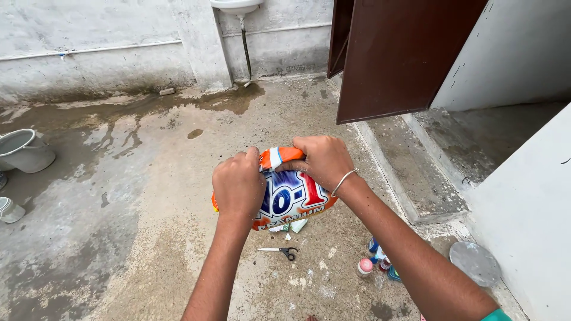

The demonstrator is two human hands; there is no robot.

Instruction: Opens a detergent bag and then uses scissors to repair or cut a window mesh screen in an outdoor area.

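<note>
Both hands hold an orange pouch [291, 199] up over the concrete floor [119, 238]. The left hand [239, 184] has its grip pressed together on the pouch's upper left edge; the right hand [324, 160], a thin bangle [344, 181] at its wrist, pinches the folded top. On the floor below lie scissors [281, 251] and paper scraps [294, 226], with small bottles [376, 261] and a round grey lid [474, 263] to the right. Farther off, a bucket [22, 150] lies at the left beside wet patches. A brown door [398, 53] stands open, and a basin [237, 6] hangs on the far wall.
</note>
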